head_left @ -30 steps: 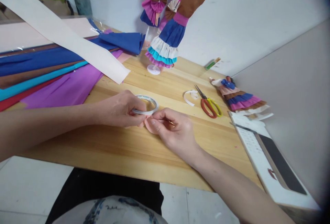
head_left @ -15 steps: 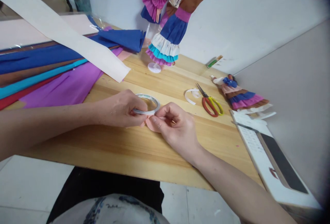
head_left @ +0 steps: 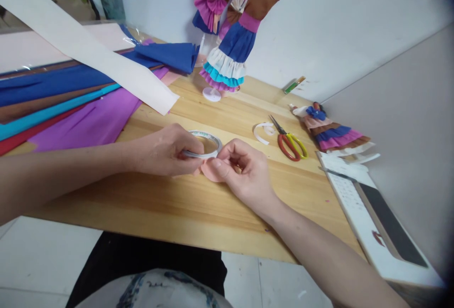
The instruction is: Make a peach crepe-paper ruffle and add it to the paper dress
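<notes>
Tape (head_left: 202, 154) in the left hand (head_left: 168, 149) bears blurred green lettering (head_left: 201, 134).

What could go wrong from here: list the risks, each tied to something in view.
1. The pink piece sits close against the tape roll, between the left grip and right grip; it might crease if the two pull unevenly.
2. The curled white strip lies beside the scissors, so it could snag if they were picked up.
3. The long pale strip rests across the coloured sheets; a nudge might shift it.
</notes>
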Tool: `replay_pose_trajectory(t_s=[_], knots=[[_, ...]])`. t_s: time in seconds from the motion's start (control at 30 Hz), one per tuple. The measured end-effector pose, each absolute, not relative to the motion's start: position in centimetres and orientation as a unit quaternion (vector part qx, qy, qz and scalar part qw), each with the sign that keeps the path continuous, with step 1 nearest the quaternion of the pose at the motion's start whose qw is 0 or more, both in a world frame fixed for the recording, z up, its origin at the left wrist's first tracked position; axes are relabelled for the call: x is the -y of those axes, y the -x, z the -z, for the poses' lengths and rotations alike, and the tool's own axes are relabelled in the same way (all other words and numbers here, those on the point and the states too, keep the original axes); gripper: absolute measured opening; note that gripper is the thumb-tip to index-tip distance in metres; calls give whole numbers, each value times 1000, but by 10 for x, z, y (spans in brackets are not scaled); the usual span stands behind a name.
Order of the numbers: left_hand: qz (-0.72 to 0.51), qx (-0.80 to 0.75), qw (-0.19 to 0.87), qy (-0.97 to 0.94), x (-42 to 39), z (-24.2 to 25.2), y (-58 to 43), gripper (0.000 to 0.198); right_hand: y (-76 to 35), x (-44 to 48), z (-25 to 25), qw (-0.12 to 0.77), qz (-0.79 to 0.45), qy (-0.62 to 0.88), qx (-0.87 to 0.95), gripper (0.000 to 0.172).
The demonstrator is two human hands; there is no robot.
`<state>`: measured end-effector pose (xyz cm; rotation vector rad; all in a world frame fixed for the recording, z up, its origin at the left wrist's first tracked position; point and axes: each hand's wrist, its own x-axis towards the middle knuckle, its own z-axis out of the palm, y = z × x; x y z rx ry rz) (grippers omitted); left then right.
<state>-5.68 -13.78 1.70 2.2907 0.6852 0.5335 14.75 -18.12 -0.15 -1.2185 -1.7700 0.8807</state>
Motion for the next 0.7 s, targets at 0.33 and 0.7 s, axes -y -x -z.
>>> replay_pose_trajectory(t_s=[0.33,0.7], knots=[[-194,-305,327,-873,136,-17,59,25,-149,182,4,400,-248,490,734,14],[-214,-305,271,-888,131,-10,60,26,-149,182,3,390,-253,456,759,18]])
